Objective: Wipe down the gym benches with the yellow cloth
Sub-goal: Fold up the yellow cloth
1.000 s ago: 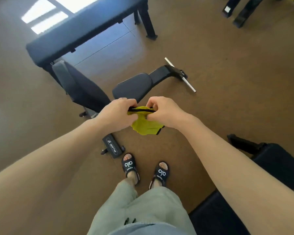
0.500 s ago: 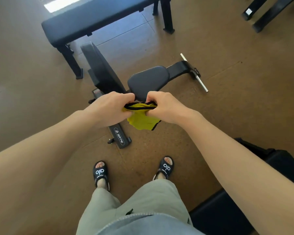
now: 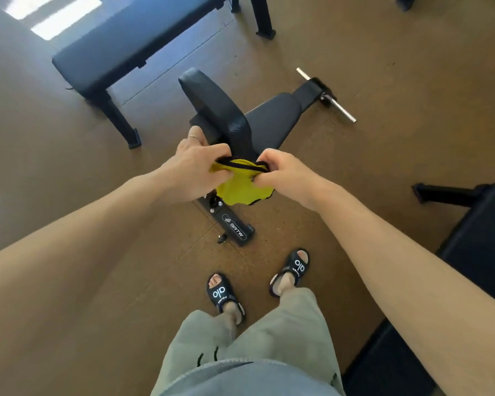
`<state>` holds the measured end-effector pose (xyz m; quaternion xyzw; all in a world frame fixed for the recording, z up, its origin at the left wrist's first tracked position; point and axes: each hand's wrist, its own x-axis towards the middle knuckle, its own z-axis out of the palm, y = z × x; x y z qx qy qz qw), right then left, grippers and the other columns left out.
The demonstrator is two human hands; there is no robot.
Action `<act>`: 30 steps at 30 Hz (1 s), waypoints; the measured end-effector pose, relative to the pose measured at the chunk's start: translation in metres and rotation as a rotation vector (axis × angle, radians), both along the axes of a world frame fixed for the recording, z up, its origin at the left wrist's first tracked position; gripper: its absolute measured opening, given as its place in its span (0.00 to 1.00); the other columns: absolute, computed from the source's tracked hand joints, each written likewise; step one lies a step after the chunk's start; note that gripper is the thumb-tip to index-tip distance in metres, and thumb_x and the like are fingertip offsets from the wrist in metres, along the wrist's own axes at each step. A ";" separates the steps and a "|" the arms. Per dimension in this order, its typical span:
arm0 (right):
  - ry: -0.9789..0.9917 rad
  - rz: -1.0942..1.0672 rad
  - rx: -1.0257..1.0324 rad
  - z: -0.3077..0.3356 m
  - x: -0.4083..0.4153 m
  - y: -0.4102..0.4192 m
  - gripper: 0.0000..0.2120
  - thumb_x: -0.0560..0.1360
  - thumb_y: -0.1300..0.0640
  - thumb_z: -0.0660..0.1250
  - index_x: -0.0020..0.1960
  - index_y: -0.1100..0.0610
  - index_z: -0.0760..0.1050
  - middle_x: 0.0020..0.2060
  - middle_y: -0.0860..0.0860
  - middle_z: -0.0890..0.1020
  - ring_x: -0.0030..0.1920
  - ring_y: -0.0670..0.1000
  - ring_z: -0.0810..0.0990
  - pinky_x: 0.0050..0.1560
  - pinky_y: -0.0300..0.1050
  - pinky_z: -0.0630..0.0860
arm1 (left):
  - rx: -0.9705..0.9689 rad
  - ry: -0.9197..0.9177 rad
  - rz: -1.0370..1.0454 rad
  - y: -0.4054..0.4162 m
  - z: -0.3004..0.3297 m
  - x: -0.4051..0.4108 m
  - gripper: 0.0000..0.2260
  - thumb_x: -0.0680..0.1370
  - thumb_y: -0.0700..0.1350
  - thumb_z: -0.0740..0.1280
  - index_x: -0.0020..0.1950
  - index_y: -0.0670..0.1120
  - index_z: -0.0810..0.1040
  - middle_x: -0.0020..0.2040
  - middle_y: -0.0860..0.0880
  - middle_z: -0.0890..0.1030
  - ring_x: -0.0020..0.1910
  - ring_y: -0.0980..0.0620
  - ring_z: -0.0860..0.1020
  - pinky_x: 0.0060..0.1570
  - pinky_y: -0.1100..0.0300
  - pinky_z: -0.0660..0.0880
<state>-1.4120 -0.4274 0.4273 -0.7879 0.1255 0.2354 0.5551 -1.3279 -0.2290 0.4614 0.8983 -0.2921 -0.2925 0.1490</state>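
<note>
Both hands are up in front of the body, and the yellow cloth [image 3: 242,184] is stretched between them, well above the floor and not yet on any pad. The left hand [image 3: 193,167] pinches one end of the black-trimmed edge, fingers curled around the fabric, a ring showing on one finger. The right hand [image 3: 283,174] grips the other end, thumb and fingers closed on the bunched hem. The rest of the cloth hangs loose below the knuckles. My read: that two-handed hold is there to open or refold the cloth into a flat wiping face. Both forearms reach forward and converge, wrists close together. Directly beyond the hands stands the adjustable bench [image 3: 240,118], backrest raised, seat pad behind it, so that looks like the likely target. A flat bench [image 3: 132,44] stands farther off, and another dark bench [image 3: 475,241] sits at the right.
</note>
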 end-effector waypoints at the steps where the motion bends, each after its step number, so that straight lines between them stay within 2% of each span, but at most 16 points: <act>1: 0.010 -0.033 0.025 -0.001 -0.001 0.006 0.08 0.77 0.60 0.69 0.54 0.60 0.75 0.47 0.62 0.79 0.46 0.53 0.78 0.48 0.54 0.77 | 0.033 0.007 -0.031 0.001 0.005 0.006 0.08 0.82 0.52 0.64 0.61 0.55 0.74 0.56 0.47 0.64 0.53 0.44 0.70 0.53 0.48 0.74; 3: 0.025 -0.091 0.074 -0.002 -0.003 0.015 0.08 0.78 0.59 0.69 0.57 0.57 0.76 0.52 0.60 0.81 0.52 0.54 0.81 0.55 0.53 0.80 | 0.037 0.028 -0.135 0.001 0.013 0.016 0.06 0.83 0.50 0.64 0.59 0.54 0.74 0.53 0.46 0.70 0.52 0.44 0.73 0.51 0.49 0.74; 6: 0.026 -0.104 0.120 -0.003 -0.001 0.019 0.13 0.78 0.59 0.70 0.61 0.54 0.77 0.53 0.52 0.83 0.55 0.51 0.82 0.56 0.46 0.81 | 0.008 0.023 -0.251 0.004 0.019 0.028 0.03 0.80 0.47 0.66 0.53 0.50 0.77 0.47 0.47 0.75 0.52 0.46 0.74 0.50 0.48 0.74; 8: 0.019 -0.045 0.113 -0.003 0.004 0.020 0.19 0.76 0.60 0.72 0.65 0.52 0.75 0.56 0.50 0.82 0.58 0.50 0.81 0.59 0.46 0.81 | -0.012 -0.012 -0.275 0.005 0.019 0.033 0.04 0.78 0.44 0.68 0.52 0.48 0.79 0.47 0.47 0.75 0.48 0.49 0.74 0.47 0.51 0.74; 11: 0.010 0.016 0.065 -0.002 0.014 0.026 0.32 0.73 0.58 0.75 0.74 0.47 0.68 0.62 0.46 0.79 0.61 0.49 0.80 0.61 0.47 0.80 | -0.080 -0.052 -0.312 0.006 0.021 0.039 0.02 0.74 0.40 0.69 0.45 0.46 0.78 0.45 0.49 0.73 0.42 0.53 0.73 0.39 0.60 0.70; 13: -0.015 0.054 -0.017 0.002 0.022 0.034 0.39 0.71 0.57 0.75 0.77 0.43 0.62 0.64 0.45 0.78 0.61 0.49 0.79 0.60 0.48 0.80 | -0.122 -0.055 -0.349 0.010 0.023 0.046 0.03 0.72 0.43 0.70 0.43 0.46 0.78 0.44 0.50 0.73 0.42 0.54 0.73 0.39 0.61 0.70; 15: -0.034 0.072 -0.084 0.008 0.032 0.042 0.40 0.72 0.56 0.73 0.77 0.42 0.59 0.60 0.45 0.79 0.56 0.47 0.80 0.52 0.43 0.79 | -0.137 -0.050 -0.390 0.017 0.025 0.054 0.05 0.72 0.46 0.72 0.42 0.46 0.78 0.45 0.51 0.73 0.43 0.54 0.73 0.40 0.63 0.70; 17: -0.049 0.097 -0.148 0.016 0.044 0.051 0.40 0.73 0.57 0.72 0.79 0.43 0.56 0.56 0.45 0.80 0.50 0.45 0.80 0.46 0.39 0.76 | -0.138 -0.050 -0.416 0.030 0.028 0.066 0.07 0.72 0.47 0.73 0.39 0.48 0.76 0.45 0.52 0.73 0.42 0.57 0.73 0.40 0.69 0.68; 19: -0.065 0.101 -0.179 0.023 0.061 0.066 0.44 0.74 0.58 0.71 0.82 0.43 0.50 0.54 0.46 0.82 0.49 0.45 0.81 0.46 0.40 0.77 | -0.159 -0.064 -0.426 0.046 0.031 0.085 0.11 0.72 0.48 0.73 0.35 0.48 0.72 0.43 0.52 0.72 0.41 0.59 0.72 0.39 0.73 0.66; 21: -0.072 0.095 -0.178 0.027 0.082 0.089 0.48 0.75 0.59 0.70 0.83 0.44 0.42 0.44 0.47 0.83 0.43 0.45 0.81 0.40 0.39 0.75 | -0.183 -0.073 -0.431 0.066 0.032 0.109 0.13 0.72 0.47 0.74 0.34 0.47 0.71 0.41 0.52 0.72 0.41 0.56 0.72 0.39 0.73 0.67; 23: -0.085 0.077 -0.181 0.026 0.106 0.117 0.49 0.75 0.59 0.69 0.82 0.44 0.39 0.37 0.50 0.81 0.37 0.45 0.79 0.37 0.41 0.74 | -0.198 -0.062 -0.430 0.090 0.032 0.137 0.14 0.73 0.47 0.73 0.33 0.49 0.70 0.40 0.52 0.73 0.39 0.54 0.72 0.38 0.71 0.67; 25: -0.100 0.037 -0.182 0.022 0.137 0.146 0.48 0.75 0.58 0.71 0.82 0.41 0.43 0.38 0.54 0.81 0.37 0.46 0.79 0.40 0.45 0.76 | -0.207 -0.079 -0.433 0.119 0.031 0.167 0.16 0.74 0.46 0.73 0.33 0.52 0.67 0.35 0.52 0.71 0.35 0.54 0.71 0.35 0.70 0.66; 26: -0.103 0.024 -0.199 0.022 0.152 0.162 0.45 0.74 0.57 0.72 0.81 0.42 0.49 0.41 0.52 0.82 0.39 0.45 0.79 0.41 0.43 0.76 | -0.215 -0.074 -0.429 0.136 0.029 0.183 0.17 0.74 0.45 0.73 0.33 0.52 0.66 0.31 0.52 0.70 0.33 0.55 0.70 0.34 0.69 0.66; 27: -0.099 0.024 -0.230 0.022 0.168 0.178 0.38 0.74 0.55 0.73 0.79 0.44 0.59 0.43 0.48 0.82 0.41 0.43 0.79 0.41 0.40 0.75 | -0.225 -0.056 -0.425 0.153 0.028 0.200 0.17 0.75 0.44 0.72 0.33 0.52 0.66 0.30 0.52 0.68 0.32 0.56 0.70 0.33 0.69 0.66; 28: -0.096 0.034 -0.281 0.022 0.184 0.195 0.28 0.74 0.53 0.73 0.72 0.47 0.69 0.44 0.46 0.81 0.42 0.42 0.78 0.41 0.40 0.73 | -0.231 -0.035 -0.417 0.171 0.027 0.218 0.17 0.76 0.44 0.72 0.34 0.51 0.66 0.29 0.52 0.68 0.31 0.57 0.69 0.32 0.69 0.66; 30: -0.103 0.046 -0.356 0.027 0.214 0.231 0.10 0.76 0.51 0.71 0.56 0.51 0.78 0.43 0.49 0.82 0.44 0.47 0.79 0.42 0.48 0.73 | -0.235 -0.003 -0.414 0.207 0.028 0.254 0.13 0.77 0.45 0.72 0.38 0.48 0.70 0.31 0.52 0.71 0.31 0.56 0.69 0.31 0.67 0.66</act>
